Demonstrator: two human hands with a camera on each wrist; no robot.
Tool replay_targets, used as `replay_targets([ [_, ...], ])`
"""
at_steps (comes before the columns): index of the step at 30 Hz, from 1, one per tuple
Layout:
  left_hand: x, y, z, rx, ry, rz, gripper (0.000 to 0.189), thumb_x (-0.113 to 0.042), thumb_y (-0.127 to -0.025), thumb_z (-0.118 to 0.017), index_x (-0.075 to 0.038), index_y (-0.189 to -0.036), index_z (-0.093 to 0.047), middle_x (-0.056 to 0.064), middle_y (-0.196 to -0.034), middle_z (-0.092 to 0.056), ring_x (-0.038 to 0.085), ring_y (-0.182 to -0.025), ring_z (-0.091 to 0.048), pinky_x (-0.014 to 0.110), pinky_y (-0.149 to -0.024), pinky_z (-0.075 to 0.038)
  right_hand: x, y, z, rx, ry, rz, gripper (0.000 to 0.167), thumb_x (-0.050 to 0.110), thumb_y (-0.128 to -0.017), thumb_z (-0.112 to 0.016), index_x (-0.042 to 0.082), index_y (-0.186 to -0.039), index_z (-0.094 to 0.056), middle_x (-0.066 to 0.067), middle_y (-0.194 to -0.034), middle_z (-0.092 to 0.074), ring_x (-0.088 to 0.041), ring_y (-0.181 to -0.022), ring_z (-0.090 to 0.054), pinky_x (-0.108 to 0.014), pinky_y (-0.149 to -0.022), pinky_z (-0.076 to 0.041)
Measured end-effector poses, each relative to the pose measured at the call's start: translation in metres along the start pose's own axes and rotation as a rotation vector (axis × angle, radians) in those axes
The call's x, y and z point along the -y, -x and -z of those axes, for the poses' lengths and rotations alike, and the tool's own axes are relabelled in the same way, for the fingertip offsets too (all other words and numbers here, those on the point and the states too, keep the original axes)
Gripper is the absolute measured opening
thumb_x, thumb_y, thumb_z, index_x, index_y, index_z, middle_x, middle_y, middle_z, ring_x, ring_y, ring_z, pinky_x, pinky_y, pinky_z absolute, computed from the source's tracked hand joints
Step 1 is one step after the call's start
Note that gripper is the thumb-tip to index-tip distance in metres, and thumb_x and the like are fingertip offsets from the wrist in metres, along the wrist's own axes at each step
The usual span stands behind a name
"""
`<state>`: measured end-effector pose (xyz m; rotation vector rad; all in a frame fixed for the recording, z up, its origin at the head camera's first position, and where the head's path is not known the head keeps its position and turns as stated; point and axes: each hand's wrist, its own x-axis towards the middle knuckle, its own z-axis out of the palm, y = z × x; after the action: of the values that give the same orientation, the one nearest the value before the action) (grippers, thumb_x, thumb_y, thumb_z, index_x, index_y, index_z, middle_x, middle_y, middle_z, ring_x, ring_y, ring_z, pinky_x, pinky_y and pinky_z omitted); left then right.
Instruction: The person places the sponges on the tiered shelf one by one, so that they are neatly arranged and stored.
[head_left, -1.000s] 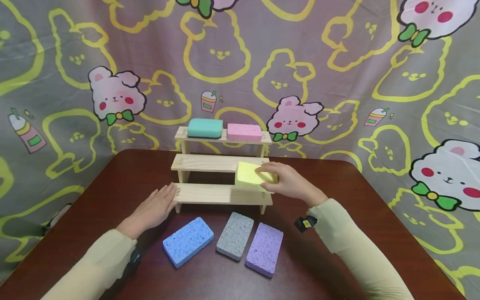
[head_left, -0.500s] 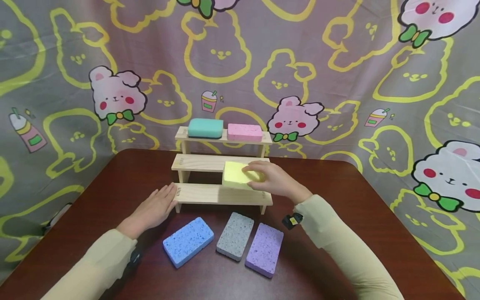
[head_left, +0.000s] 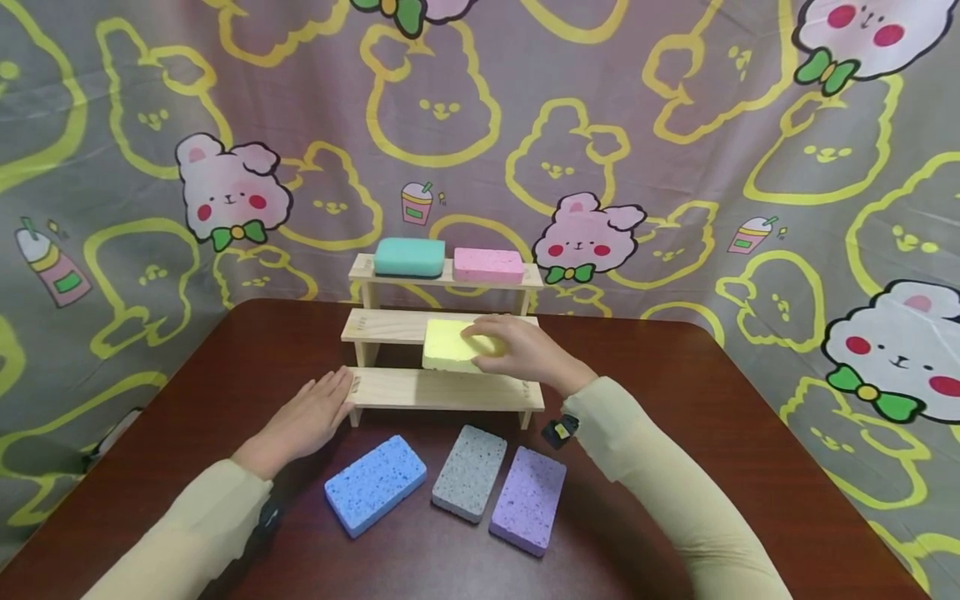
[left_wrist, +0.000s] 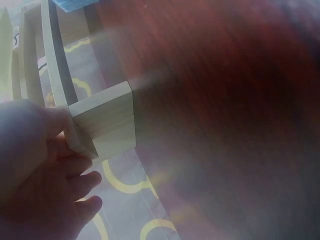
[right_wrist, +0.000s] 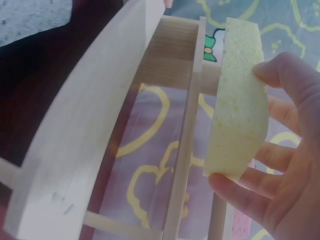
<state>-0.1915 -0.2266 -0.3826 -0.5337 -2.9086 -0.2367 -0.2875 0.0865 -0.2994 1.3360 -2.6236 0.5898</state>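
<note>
My right hand [head_left: 521, 350] grips a yellow sponge [head_left: 446, 343], which hangs above the bottom tier of a three-tier wooden display stand [head_left: 442, 389] and overlaps the middle tier in the head view. Seen from the right wrist, thumb and fingertips pinch the edges of the yellow sponge [right_wrist: 237, 105], apart from the boards. With fingers extended, my left hand [head_left: 311, 417] rests against the left end of the bottom tier. The left wrist view has that left hand [left_wrist: 45, 170] touching the board's end [left_wrist: 82, 142]. A teal sponge [head_left: 409, 257] and a pink sponge [head_left: 488, 265] sit on the top tier.
On the brown table [head_left: 637, 500] in front of the stand lie a blue sponge [head_left: 376, 485], a grey sponge [head_left: 469, 472] and a purple sponge [head_left: 528, 500]. A patterned curtain [head_left: 480, 125] with cartoon bunnies hangs behind the table.
My right hand has carried the yellow sponge leftward and slightly up, from the stand's right end toward its middle. My left hand and the other sponges have stayed in place.
</note>
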Motion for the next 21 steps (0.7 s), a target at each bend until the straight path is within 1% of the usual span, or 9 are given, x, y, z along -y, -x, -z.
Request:
replay_targets([
  [5, 0.001, 0.0, -0.001, 0.007, -0.002, 0.009, 0.049, -0.015, -0.096, -0.046, 0.016, -0.133, -0.035, 0.031, -0.136, -0.035, 0.045, -0.125, -0.033, 0.054, -0.101, -0.026, 0.003, -0.017, -0.001, 0.012, 0.027, 0.028, 0.036, 0.025, -0.084, -0.065, 0.015, -0.119, -0.062, -0.005, -0.121, -0.057, -0.018, -0.111, -0.05, -0.034, -0.091, -0.041],
  [8, 0.001, 0.0, -0.003, 0.007, -0.004, 0.009, 0.049, -0.015, -0.096, -0.046, 0.015, -0.133, -0.035, 0.031, -0.136, -0.035, 0.045, -0.125, -0.033, 0.054, -0.101, -0.026, 0.005, -0.026, -0.003, 0.019, 0.041, 0.044, 0.036, 0.025, -0.085, -0.063, 0.014, -0.119, -0.062, -0.006, -0.12, -0.058, -0.018, -0.111, -0.051, -0.033, -0.092, -0.041],
  [15, 0.002, -0.002, -0.004, 0.012, -0.014, 0.013, 0.049, -0.016, -0.097, -0.045, 0.015, -0.133, -0.034, 0.031, -0.137, -0.034, 0.045, -0.125, -0.033, 0.054, -0.101, -0.026, 0.009, -0.046, -0.005, 0.037, 0.05, 0.003, 0.037, 0.029, -0.086, -0.062, 0.018, -0.121, -0.061, -0.002, -0.124, -0.056, -0.017, -0.115, -0.049, -0.034, -0.094, -0.04],
  [21, 0.002, -0.002, -0.003, 0.022, -0.012, 0.018, 0.05, -0.016, -0.097, -0.044, 0.015, -0.134, -0.033, 0.031, -0.137, -0.033, 0.045, -0.125, -0.032, 0.054, -0.101, -0.025, 0.012, -0.06, -0.01, 0.046, 0.055, -0.005, 0.037, 0.03, -0.086, -0.062, 0.018, -0.121, -0.06, 0.0, -0.123, -0.057, -0.016, -0.114, -0.05, -0.034, -0.095, -0.039],
])
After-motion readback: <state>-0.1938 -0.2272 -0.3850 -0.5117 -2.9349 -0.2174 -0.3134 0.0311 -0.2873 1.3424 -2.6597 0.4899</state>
